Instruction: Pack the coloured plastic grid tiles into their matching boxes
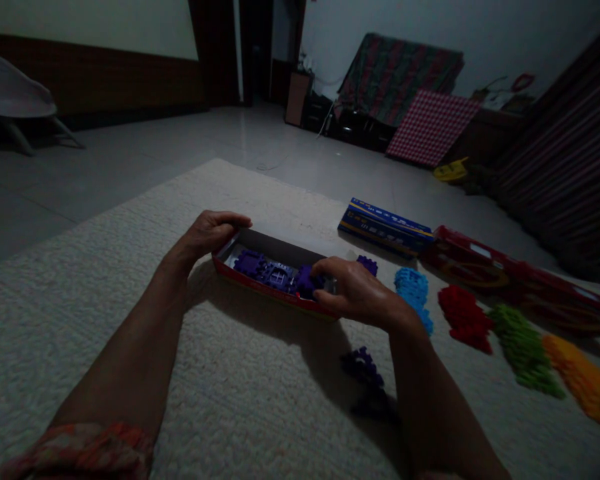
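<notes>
A shallow red box (260,283) lies on the pale rug in front of me, with several purple plastic pieces (265,270) inside. My left hand (207,233) curls over the box's far left corner and grips its rim. My right hand (357,293) rests at the box's right end, fingers pinched on a purple piece (307,283) at the edge of the box. A few more purple pieces (363,367) lie on the rug below my right wrist.
Piles of blue (414,290), red (464,317), green (525,350) and orange pieces (587,383) lie in a row to the right. A blue box (385,227) and a red lid (520,283) sit behind them. Furniture lines the far wall.
</notes>
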A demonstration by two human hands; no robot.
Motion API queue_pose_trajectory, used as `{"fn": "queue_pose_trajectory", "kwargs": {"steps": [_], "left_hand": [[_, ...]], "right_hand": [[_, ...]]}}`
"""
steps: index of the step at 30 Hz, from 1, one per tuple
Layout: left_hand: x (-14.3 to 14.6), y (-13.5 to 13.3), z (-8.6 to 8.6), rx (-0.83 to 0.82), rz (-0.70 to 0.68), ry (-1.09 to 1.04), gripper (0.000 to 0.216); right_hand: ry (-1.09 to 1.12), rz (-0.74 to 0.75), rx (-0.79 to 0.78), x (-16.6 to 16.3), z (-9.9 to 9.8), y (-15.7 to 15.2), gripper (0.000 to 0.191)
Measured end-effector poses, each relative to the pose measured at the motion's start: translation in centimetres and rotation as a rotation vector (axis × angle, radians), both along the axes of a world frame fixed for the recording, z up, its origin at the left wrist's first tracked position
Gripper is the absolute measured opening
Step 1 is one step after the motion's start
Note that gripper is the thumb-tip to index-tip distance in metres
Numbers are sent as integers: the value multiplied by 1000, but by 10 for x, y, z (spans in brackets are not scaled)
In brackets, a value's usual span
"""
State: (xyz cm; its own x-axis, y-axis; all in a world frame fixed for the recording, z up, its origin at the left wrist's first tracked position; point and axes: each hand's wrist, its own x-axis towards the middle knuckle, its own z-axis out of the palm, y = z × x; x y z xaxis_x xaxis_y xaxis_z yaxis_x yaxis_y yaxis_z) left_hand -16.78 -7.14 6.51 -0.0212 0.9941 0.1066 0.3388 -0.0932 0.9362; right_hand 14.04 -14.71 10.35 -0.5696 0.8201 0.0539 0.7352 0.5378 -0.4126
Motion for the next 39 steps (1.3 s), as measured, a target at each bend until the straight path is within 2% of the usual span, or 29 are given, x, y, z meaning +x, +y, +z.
{"fn": "queue_pose_trajectory", "kwargs": {"steps": [6,10,12,15,19,22,24,31,39], "left_hand": [[0,-1,2,14,-23,-4,31],[0,-1,1,15,-8,-17,29],[0,0,0,5,4,-16,30],[2,-2,1,-11,14,-3,30],[3,-3,4,-29,29,9,29],[3,-3,3,-52,42,29,28],[2,-3,3,-66,38,20,28],[3,-5,8,-80,32,-41,23],[2,-3,6,-72,36,-16,29]], "right_hand": [[-30,-27,-25,1,1,1,27],[56,22,44,7,5,0,30],[98,0,100,15,7,2,28],[115,-126,177,37,10,9,26],[-3,-383,224,72,10,22,28],[-107,-535,174,91,3,32,31],[-157,-585,115,97,-5,38,33],[-250,-581,-35,96,-34,55,45],[-286,-605,-64,97,-47,60,47]]}}
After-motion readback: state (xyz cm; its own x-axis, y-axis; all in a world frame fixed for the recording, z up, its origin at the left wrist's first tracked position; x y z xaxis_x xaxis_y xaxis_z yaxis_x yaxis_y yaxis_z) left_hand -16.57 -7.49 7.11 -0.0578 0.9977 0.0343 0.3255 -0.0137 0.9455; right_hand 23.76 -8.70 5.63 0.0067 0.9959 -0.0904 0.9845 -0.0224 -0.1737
